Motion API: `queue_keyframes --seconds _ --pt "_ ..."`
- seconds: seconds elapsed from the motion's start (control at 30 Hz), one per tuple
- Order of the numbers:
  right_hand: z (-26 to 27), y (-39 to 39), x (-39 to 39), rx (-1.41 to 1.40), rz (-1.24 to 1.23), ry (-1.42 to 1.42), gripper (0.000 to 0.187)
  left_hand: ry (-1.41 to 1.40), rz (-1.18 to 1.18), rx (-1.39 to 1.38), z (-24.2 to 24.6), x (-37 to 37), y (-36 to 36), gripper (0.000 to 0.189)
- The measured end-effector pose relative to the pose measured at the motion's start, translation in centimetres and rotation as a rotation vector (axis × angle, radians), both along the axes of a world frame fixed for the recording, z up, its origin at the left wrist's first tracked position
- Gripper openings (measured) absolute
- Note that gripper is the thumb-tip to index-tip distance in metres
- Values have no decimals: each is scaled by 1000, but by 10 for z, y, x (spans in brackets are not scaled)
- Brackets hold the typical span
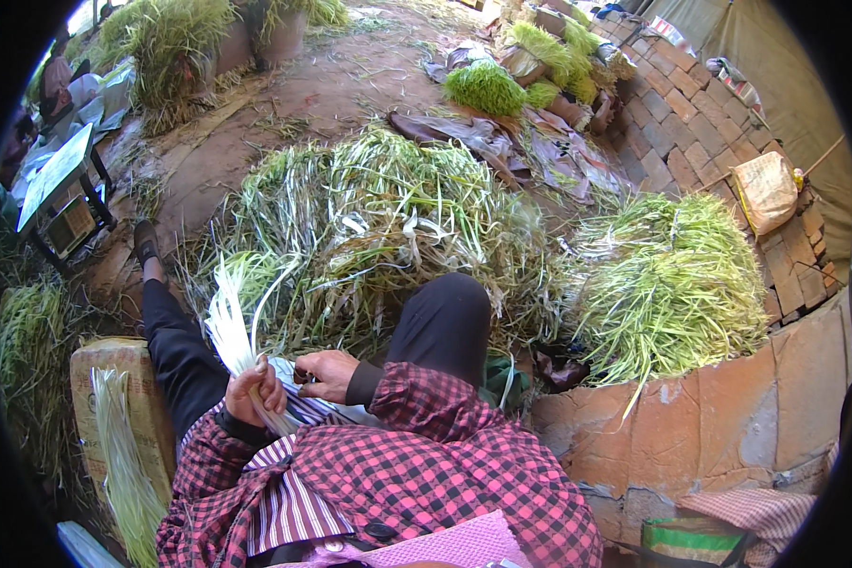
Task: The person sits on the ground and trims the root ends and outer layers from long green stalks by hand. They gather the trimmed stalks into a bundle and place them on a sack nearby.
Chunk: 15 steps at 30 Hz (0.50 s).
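My left hand [255, 392] grips a bunch of long stalks with white lower ends [228, 323], which look like blanched chives. The white ends fan upward over my lap, and the other end runs down against my striped apron [295, 511]. My right hand [325, 375] hovers just right of the bunch, its fingers bent and apart, with nothing visible in it. On a worn, printed block or box [85, 376] to my left lies another bunch of pale stalks [124, 454]. In front of my knees spreads a large heap of uncleaned stalks [369, 213].
Yellow-green leaves [674, 284] are piled at right beside orange slabs [667, 433]. A small table [60, 174] stands at left. Farther back are green bundles [486, 89], a brick surface [674, 106] and a pale sack [765, 192]. A person [57, 82] is partly visible at upper left.
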State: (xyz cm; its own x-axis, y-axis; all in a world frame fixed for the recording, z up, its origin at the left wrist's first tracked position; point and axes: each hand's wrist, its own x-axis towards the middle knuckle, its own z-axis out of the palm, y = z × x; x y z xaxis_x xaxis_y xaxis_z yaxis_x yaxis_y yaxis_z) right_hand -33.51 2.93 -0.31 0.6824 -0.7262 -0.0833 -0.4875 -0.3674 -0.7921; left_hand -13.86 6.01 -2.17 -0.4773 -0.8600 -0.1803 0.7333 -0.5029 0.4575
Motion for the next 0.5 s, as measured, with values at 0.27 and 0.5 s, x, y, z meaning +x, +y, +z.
queue_keyframes --seconds 0.27,0.5 --pt "3 1 -1 -2 4 10 30 -6 4 -16 -1 -1 0 11" --pt "3 0 0 -8 42 37 29 -30 13 -6 0 0 0 12"
